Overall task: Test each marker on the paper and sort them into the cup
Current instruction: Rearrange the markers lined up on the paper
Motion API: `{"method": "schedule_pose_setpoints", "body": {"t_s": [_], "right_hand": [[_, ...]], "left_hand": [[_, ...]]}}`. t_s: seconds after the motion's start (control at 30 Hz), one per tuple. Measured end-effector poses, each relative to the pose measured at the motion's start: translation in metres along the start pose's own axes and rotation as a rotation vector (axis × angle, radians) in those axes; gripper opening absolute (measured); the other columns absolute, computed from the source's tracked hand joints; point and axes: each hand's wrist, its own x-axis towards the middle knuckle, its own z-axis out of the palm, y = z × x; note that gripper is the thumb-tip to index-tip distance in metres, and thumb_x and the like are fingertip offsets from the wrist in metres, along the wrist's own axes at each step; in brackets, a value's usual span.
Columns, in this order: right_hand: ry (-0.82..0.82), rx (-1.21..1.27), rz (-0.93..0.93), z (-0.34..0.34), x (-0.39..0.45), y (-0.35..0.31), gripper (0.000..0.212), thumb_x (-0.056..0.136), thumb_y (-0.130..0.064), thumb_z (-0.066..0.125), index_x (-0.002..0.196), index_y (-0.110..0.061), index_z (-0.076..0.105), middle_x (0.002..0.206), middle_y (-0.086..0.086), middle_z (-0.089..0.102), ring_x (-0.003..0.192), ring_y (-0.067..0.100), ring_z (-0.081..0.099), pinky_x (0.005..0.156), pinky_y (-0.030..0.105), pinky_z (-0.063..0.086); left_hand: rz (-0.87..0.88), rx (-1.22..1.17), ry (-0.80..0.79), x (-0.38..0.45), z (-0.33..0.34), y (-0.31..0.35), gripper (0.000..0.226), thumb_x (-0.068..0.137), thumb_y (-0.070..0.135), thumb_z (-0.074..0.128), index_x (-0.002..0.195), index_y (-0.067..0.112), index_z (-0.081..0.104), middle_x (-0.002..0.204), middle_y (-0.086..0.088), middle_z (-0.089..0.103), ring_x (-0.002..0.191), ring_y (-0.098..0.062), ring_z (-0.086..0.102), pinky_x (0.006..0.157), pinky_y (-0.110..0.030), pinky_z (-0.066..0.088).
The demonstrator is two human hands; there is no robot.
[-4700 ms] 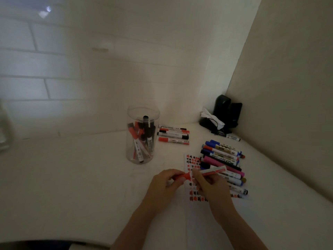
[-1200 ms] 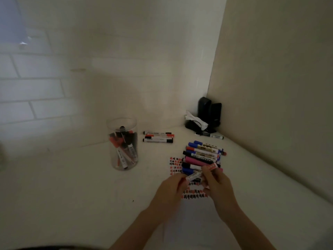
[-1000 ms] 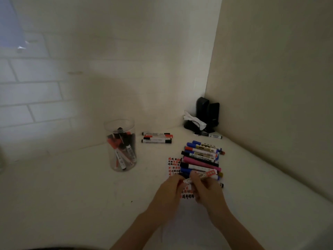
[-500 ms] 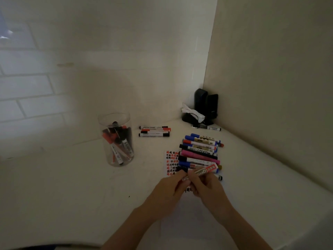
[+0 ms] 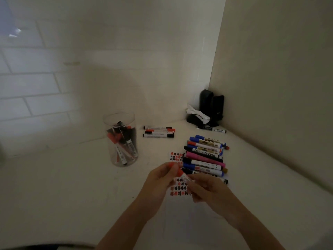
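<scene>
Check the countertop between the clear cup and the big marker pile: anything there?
Head view: mostly bare countertop between the clear cup and the marker pile; only the test paper's scribbled left edge shows beside the pile.

Over in the far corner a pair of black boxes (image 5: 211, 105) is standing upright against the wall (image 5: 126, 60), touching side by side. A crumpled white wad (image 5: 197, 112) is lying just in front of them on the white counter (image 5: 54, 186), atop something dark.
</scene>
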Motion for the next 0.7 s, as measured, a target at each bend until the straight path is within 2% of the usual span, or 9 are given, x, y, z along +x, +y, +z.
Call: {"method": "schedule_pose_setpoints", "body": {"t_s": [0.1, 0.23, 0.33, 0.37, 0.4, 0.47, 0.57, 0.63, 0.7], "right_hand": [[-0.013, -0.135, -0.111, 0.015, 0.008, 0.000, 0.029, 0.093, -0.045, 0.046, 0.085, -0.025, 0.064, 0.059, -0.011, 0.052, 0.052, 0.007, 0.044, 0.053, 0.022, 0.039], [0.239, -0.407, -0.310, 0.028, 0.007, 0.004, 0.023, 0.095, -0.042, 0.045, 0.099, -0.033, 0.067, 0.072, -0.013, 0.064, 0.064, 0.005, 0.056, 0.059, 0.017, 0.046], [0.343, -0.583, -0.271, 0.020, -0.006, 0.017, 0.031, 0.095, -0.041, 0.048, 0.118, -0.030, 0.065, 0.094, -0.013, 0.071, 0.077, -0.001, 0.061, 0.069, 0.008, 0.046], [0.351, -0.580, -0.226, 0.014, -0.011, 0.023, 0.032, 0.095, -0.042, 0.048, 0.119, -0.030, 0.065, 0.098, -0.014, 0.070, 0.081, -0.003, 0.060, 0.070, 0.003, 0.043], [0.333, -0.568, -0.173, 0.007, -0.013, 0.026, 0.031, 0.095, -0.042, 0.048, 0.117, -0.030, 0.065, 0.096, -0.015, 0.069, 0.080, -0.003, 0.060, 0.069, 0.000, 0.041], [0.301, -0.537, -0.115, -0.001, -0.010, 0.027, 0.022, 0.097, -0.040, 0.044, 0.109, -0.034, 0.061, 0.085, -0.018, 0.062, 0.076, 0.003, 0.058, 0.064, 0.003, 0.040], [0.320, -0.468, -0.143, -0.001, 0.002, 0.029, 0.028, 0.098, -0.035, 0.042, 0.125, -0.041, 0.048, 0.093, -0.017, 0.057, 0.071, -0.001, 0.056, 0.061, 0.005, 0.043], [0.366, -0.292, -0.145, -0.007, 0.004, 0.029, 0.027, 0.098, -0.029, 0.042, 0.119, -0.038, 0.056, 0.096, -0.008, 0.065, 0.066, 0.002, 0.063, 0.063, 0.012, 0.052], [0.387, -0.047, -0.132, -0.016, 0.000, 0.027, 0.026, 0.099, -0.018, 0.044, 0.108, -0.031, 0.065, 0.099, 0.003, 0.070, 0.078, 0.008, 0.070, 0.071, 0.024, 0.058]], "left_hand": [[-0.007, -0.169, -0.016, -0.002, 0.007, 0.004, 0.036, 0.101, 0.030, 0.037, 0.111, 0.009, 0.065, 0.109, -0.008, 0.069, 0.107, -0.023, 0.063, 0.092, -0.037, 0.051], [-0.017, -0.329, 0.123, 0.000, 0.015, 0.002, 0.034, 0.100, 0.026, 0.041, 0.093, 0.004, 0.066, 0.092, -0.010, 0.068, 0.093, -0.022, 0.066, 0.086, -0.034, 0.052], [-0.086, -0.590, 0.459, 0.020, -0.014, 0.009, 0.026, 0.099, 0.022, 0.047, 0.082, 0.010, 0.063, 0.085, -0.007, 0.064, 0.082, -0.016, 0.063, 0.084, -0.032, 0.049], [-0.050, -0.479, 0.536, 0.025, -0.025, 0.014, 0.022, 0.099, 0.022, 0.048, 0.085, 0.012, 0.062, 0.088, -0.005, 0.064, 0.086, -0.015, 0.061, 0.085, -0.031, 0.048], [-0.009, -0.257, 0.503, 0.025, -0.027, 0.018, 0.021, 0.099, 0.025, 0.048, 0.090, 0.012, 0.063, 0.092, -0.002, 0.065, 0.091, -0.014, 0.060, 0.086, -0.029, 0.047], [0.029, 0.177, 0.269, 0.022, -0.010, 0.013, 0.021, 0.097, 0.030, 0.050, 0.097, 0.018, 0.067, 0.097, 0.005, 0.068, 0.095, -0.009, 0.062, 0.083, -0.022, 0.045], [0.033, 0.332, 0.148, 0.023, 0.010, -0.007, 0.014, 0.094, 0.029, 0.056, 0.102, 0.029, 0.068, 0.102, 0.010, 0.068, 0.092, 0.002, 0.063, 0.073, -0.010, 0.046], [0.055, 0.446, 0.183, 0.032, 0.006, -0.020, 0.013, 0.093, 0.031, 0.058, 0.103, 0.029, 0.067, 0.106, 0.009, 0.064, 0.093, 0.000, 0.062, 0.077, -0.013, 0.048], [0.080, 0.556, 0.189, 0.038, -0.003, -0.028, 0.008, 0.092, 0.032, 0.059, 0.098, 0.034, 0.064, 0.102, 0.010, 0.063, 0.093, -0.002, 0.061, 0.084, -0.019, 0.049]]}}
